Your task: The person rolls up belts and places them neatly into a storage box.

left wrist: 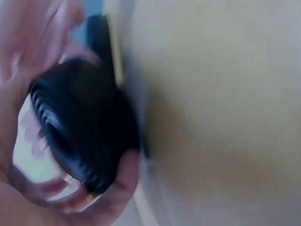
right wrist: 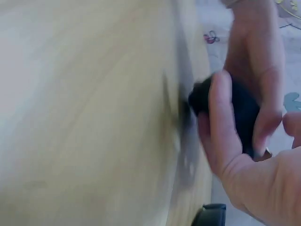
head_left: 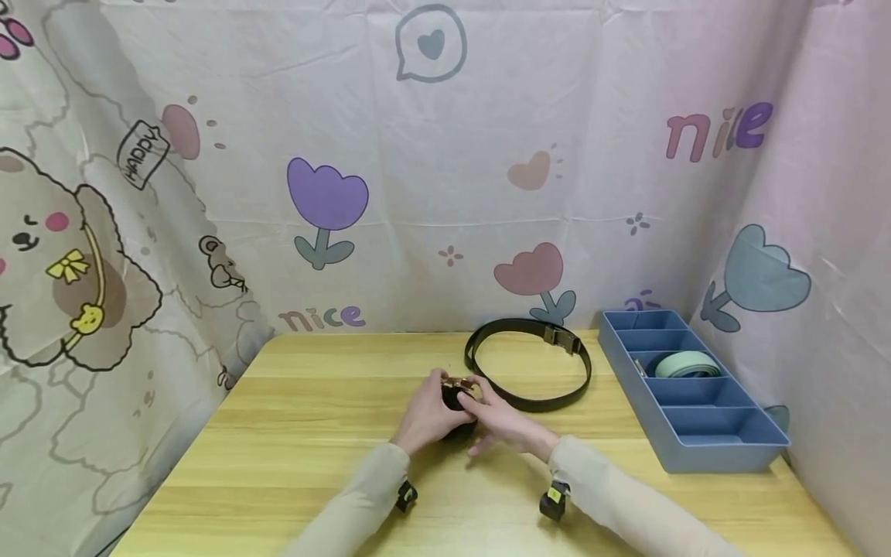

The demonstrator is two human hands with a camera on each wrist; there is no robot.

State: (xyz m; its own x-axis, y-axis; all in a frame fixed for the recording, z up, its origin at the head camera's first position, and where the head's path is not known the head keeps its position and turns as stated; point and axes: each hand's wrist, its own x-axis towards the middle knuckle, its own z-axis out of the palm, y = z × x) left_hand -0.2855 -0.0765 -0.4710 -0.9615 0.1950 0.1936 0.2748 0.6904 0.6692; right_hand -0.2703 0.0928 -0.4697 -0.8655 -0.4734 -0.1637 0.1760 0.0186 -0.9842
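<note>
A black belt [left wrist: 94, 122], wound into a tight roll, is held between both hands just over the middle of the table; its coil edges show in the left wrist view. Its gold-coloured buckle [head_left: 455, 381] is on the far side of the roll in the head view. My left hand [head_left: 426, 418] grips the roll from the left, thumb on the near side and fingers behind. From the right, my right hand [head_left: 511, 425] holds the same roll, its thumb and fingers close around the buckle end. Parts of the roll are hidden by the hands.
Behind and right of the hands, another black belt [head_left: 536, 404] lies in a loose loop with a metal buckle [head_left: 561, 338]. At the right stands a blue divided tray [head_left: 647, 422] with a rolled pale green belt [head_left: 687, 365] in a middle compartment. A printed curtain hangs behind the table.
</note>
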